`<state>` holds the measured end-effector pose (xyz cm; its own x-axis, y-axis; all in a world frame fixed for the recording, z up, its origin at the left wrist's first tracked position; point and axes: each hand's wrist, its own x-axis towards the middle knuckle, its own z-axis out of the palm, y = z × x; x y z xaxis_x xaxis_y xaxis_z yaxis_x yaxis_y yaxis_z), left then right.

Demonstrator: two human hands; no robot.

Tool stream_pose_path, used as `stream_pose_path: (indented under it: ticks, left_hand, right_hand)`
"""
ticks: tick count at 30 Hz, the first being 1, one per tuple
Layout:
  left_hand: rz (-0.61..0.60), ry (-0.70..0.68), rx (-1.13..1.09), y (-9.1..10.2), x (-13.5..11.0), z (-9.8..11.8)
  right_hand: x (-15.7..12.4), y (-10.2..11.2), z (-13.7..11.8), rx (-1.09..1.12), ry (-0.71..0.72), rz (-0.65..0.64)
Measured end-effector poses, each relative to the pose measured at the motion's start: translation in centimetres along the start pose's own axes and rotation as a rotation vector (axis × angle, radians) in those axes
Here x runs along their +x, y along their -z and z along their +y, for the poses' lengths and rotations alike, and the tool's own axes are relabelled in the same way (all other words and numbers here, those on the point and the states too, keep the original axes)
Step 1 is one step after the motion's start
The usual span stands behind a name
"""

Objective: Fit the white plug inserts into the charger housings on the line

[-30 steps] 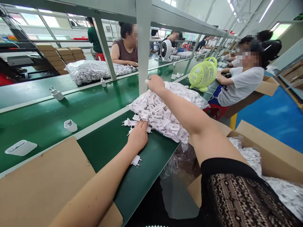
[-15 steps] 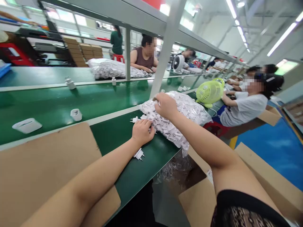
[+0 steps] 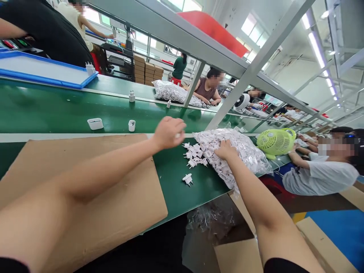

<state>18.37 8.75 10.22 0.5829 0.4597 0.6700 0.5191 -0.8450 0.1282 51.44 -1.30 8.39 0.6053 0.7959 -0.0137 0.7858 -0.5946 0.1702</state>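
A clear bag heaped with small white plug parts (image 3: 244,151) lies on the green table (image 3: 176,189). My right hand (image 3: 226,149) rests on the near left edge of that heap, fingers bent down into the parts. My left hand (image 3: 169,131) hovers above the table left of the heap, fingers curled round a small white piece that barely shows. Several loose plug parts (image 3: 195,155) lie between the two hands. One more plug part (image 3: 187,178) lies alone nearer to me.
A cardboard sheet (image 3: 85,182) covers the table under my left arm. White housings (image 3: 95,123) ride the green conveyor (image 3: 57,113) behind it, with a blue tray (image 3: 42,70) beyond. A slanted metal post (image 3: 241,87), a green fan (image 3: 274,140), a seated person (image 3: 321,174) and a cardboard box (image 3: 241,254) are to the right.
My left hand lifted off the heap's edge and moved left above the table. My right hand dropped from the top of the bag to its near edge. The view swung left.
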Motion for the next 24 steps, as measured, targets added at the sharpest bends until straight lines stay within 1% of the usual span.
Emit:
stream_pose_path:
  ticks: [3, 5, 7, 8, 10, 11, 13, 15, 17, 20, 22, 24]
  left_hand:
    - [0.069, 0.286, 0.086, 3.6, -6.0, -9.0]
    - [0.146, 0.578, 0.159, 5.8, -10.4, -14.1]
    - [0.219, 0.809, 0.210, 7.6, -14.4, -17.9]
    - [0.220, 0.889, 0.213, 8.4, -16.0, -19.4]
    - [0.170, 0.988, 0.188, 9.3, -18.3, -21.7]
    - [0.127, 1.017, 0.164, 9.5, -18.8, -22.6]
    - [0.033, 1.049, 0.107, 9.7, -19.2, -24.0]
    - [-0.037, 1.068, 0.056, 9.7, -18.8, -25.1]
    - [-0.073, 1.088, 0.028, 9.8, -18.2, -25.8]
    - [-0.074, 1.110, 0.013, 9.6, -17.5, -25.8]
    - [-0.050, 1.094, -0.004, 9.2, -17.0, -25.2]
    - [-0.004, 1.052, -0.024, 8.5, -16.4, -24.2]
  right_hand:
    - [0.7, -0.5, -0.8, 0.027, -0.020, 0.024]
    - [0.7, -0.9, -1.2, 0.045, -0.013, 0.053]
    - [0.4, -1.1, -1.5, 0.058, 0.013, 0.077]
    - [0.1, -1.2, -1.5, 0.062, 0.031, 0.084]
    - [-0.5, -1.3, -1.6, 0.063, 0.074, 0.096]
    - [-0.9, -1.3, -1.6, 0.060, 0.096, 0.107]
    - [-1.7, -1.4, -1.6, 0.048, 0.143, 0.141]
    - [-2.8, -1.7, -1.6, 0.035, 0.196, 0.186]
    - [-3.8, -1.9, -1.6, 0.030, 0.238, 0.231]
    - [-5.1, -2.0, -1.5, 0.043, 0.261, 0.289]
    - [-5.9, -1.8, -1.6, 0.062, 0.267, 0.313]
    - [-6.6, -1.6, -2.0, 0.084, 0.290, 0.322]
